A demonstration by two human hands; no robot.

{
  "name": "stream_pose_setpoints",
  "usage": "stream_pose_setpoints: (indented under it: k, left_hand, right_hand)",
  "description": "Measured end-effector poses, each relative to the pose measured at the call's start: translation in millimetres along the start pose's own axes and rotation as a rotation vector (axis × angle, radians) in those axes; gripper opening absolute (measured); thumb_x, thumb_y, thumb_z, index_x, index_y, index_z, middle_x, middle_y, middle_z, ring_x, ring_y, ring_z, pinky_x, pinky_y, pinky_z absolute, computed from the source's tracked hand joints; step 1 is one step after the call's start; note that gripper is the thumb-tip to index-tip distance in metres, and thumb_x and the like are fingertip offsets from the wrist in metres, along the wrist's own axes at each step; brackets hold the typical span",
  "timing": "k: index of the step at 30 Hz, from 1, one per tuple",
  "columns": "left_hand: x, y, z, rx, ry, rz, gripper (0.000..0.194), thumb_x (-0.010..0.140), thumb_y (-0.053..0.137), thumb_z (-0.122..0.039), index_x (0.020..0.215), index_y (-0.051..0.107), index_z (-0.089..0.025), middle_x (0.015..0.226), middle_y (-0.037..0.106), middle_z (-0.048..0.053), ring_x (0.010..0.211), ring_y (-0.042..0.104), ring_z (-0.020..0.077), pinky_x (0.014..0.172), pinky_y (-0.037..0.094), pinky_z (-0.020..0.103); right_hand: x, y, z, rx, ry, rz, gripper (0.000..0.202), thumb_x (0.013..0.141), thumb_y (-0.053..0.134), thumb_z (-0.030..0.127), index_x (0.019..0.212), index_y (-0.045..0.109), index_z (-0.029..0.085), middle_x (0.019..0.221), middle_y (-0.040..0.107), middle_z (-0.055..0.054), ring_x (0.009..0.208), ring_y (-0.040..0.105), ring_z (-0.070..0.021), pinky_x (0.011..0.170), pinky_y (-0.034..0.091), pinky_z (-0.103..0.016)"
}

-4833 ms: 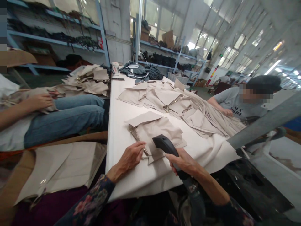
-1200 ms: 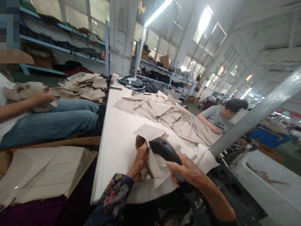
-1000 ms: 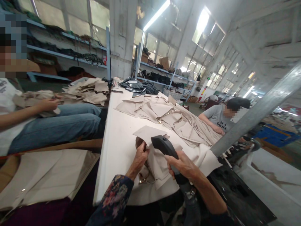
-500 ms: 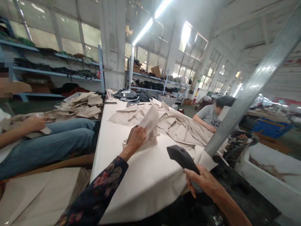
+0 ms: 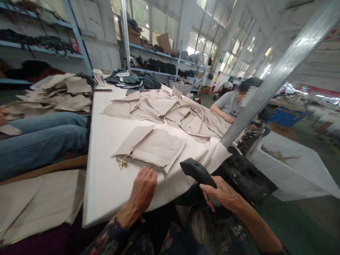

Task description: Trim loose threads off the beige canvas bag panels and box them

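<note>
Cloth [image 5: 160, 143]: seems light, soft; we'd pinch edges;
Left hand [image 5: 144, 186]: curled; hold unclear;
Right hand [image 5: 223, 194]: grasping tool [image 5: 198, 170]

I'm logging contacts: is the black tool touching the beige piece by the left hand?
Apart: the head view shows white tabletop between black tool and beige piece.

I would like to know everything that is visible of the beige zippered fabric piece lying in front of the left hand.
The beige zippered fabric piece looks soft and slightly wrinkled. It lies roughly flat on the white table surface, with a smoother flap at its left end. Along its near edge runs what looks like a metal zipper, and small gold-coloured hardware sits by the near left corner. The left hand is close to the near edge; whether it touches is unclear.
</note>
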State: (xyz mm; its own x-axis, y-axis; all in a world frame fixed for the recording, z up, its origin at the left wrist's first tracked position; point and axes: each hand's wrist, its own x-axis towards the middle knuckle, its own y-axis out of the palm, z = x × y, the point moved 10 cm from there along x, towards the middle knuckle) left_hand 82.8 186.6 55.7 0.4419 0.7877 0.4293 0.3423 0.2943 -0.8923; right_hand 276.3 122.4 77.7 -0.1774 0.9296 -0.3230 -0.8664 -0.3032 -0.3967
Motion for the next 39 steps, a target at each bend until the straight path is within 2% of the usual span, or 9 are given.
stream_pose_setpoints:
  k: [4,9,12,20,25,28,33,36,39]
  left_hand:
    - [-1.4,-9.0,12.6,-0.066,-0.023,-0.143,0.038,0.080,0.037,-0.005,0.111,0.058,-0.009,0.116,0.059,0.016,0.113,0.049,0.0256,0.100,0.035,0.042]
    - [4.7,34.1,33.2,-0.101,-0.005,0.036,0.054,0.075,0.033,0.000,0.126,0.049,-0.009,0.134,0.048,0.013,0.126,0.039,0.0259,0.107,0.026,0.044]
    - [4.5,42.3,37.4,-0.134,-0.020,0.094,0.056,0.074,0.033,0.000,0.127,0.048,-0.010,0.135,0.047,0.011,0.127,0.038,0.0241,0.108,0.025,0.042]
    - [5.8,32.5,33.9,-0.181,-0.008,0.091,0.048,0.075,0.038,-0.001,0.120,0.053,-0.010,0.129,0.053,0.014,0.122,0.044,0.0244,0.105,0.028,0.042]
    - [-0.4,-12.0,99.7,-0.092,-0.362,-0.179,0.020,0.083,0.045,-0.017,0.097,0.058,-0.014,0.095,0.061,0.013,0.095,0.055,0.0261,0.086,0.043,0.041]
    - [0.6,-25.0,136.5,-0.003,-0.526,-0.193,0.021,0.082,0.049,-0.023,0.098,0.055,-0.011,0.094,0.055,0.013,0.087,0.055,0.0260,0.077,0.046,0.038]
    - [6.7,-22.3,176.7,-0.169,-0.674,-0.236,0.015,0.077,0.052,-0.020,0.090,0.056,-0.016,0.094,0.051,0.008,0.080,0.055,0.0216,0.072,0.046,0.033]
    - [1.2,-10.1,199.1,-0.570,-0.754,-0.352,0.019,0.067,0.061,-0.018,0.086,0.059,-0.017,0.089,0.054,0.006,0.086,0.054,0.0223,0.076,0.046,0.032]
    - [-3.3,9.9,214.3,-0.919,-0.823,-0.351,0.017,0.062,0.065,-0.020,0.079,0.064,-0.017,0.082,0.059,0.005,0.075,0.057,0.0199,0.061,0.048,0.027]
  right_hand:
    - [23.5,15.3,12.9,0.022,0.026,0.084,0.029,0.082,0.050,0.039,0.066,0.051,0.015,0.046,0.053,0.002,0.036,0.048,-0.0084,0.037,0.039,-0.017]
    - [61.1,36.1,8.8,-0.034,0.097,0.169,0.034,0.081,0.050,0.043,0.063,0.051,0.014,0.045,0.052,0.002,0.035,0.047,-0.0082,0.035,0.040,-0.018]
    - [84.8,43.9,2.7,-0.050,0.123,0.172,0.034,0.080,0.051,0.042,0.061,0.049,0.015,0.045,0.052,0.002,0.035,0.047,-0.0083,0.034,0.040,-0.018]
    - [97.8,3.8,32.7,0.008,0.060,-0.107,0.035,0.080,0.050,0.047,0.063,0.048,0.016,0.045,0.051,0.001,0.037,0.048,-0.0095,0.037,0.041,-0.019]
    - [95.3,24.2,59.8,-0.024,0.006,0.073,0.036,0.081,0.050,0.047,0.066,0.052,0.015,0.047,0.052,0.001,0.040,0.048,-0.0093,0.039,0.041,-0.019]
    - [108.9,54.4,69.0,-0.050,-0.038,0.189,0.032,0.081,0.051,0.044,0.067,0.052,0.015,0.047,0.051,0.002,0.039,0.048,-0.0089,0.038,0.041,-0.018]
    - [140.8,92.8,75.3,0.004,-0.030,0.296,0.032,0.079,0.053,0.043,0.065,0.052,0.014,0.049,0.053,0.001,0.040,0.049,-0.0093,0.038,0.042,-0.019]
    - [154.1,108.3,78.0,0.044,-0.008,0.361,0.031,0.078,0.055,0.043,0.065,0.052,0.014,0.048,0.052,0.001,0.039,0.048,-0.0089,0.037,0.042,-0.019]
    - [165.5,121.8,81.0,0.062,-0.026,0.420,0.032,0.077,0.056,0.043,0.066,0.052,0.014,0.052,0.053,0.001,0.040,0.049,-0.0084,0.037,0.042,-0.018]
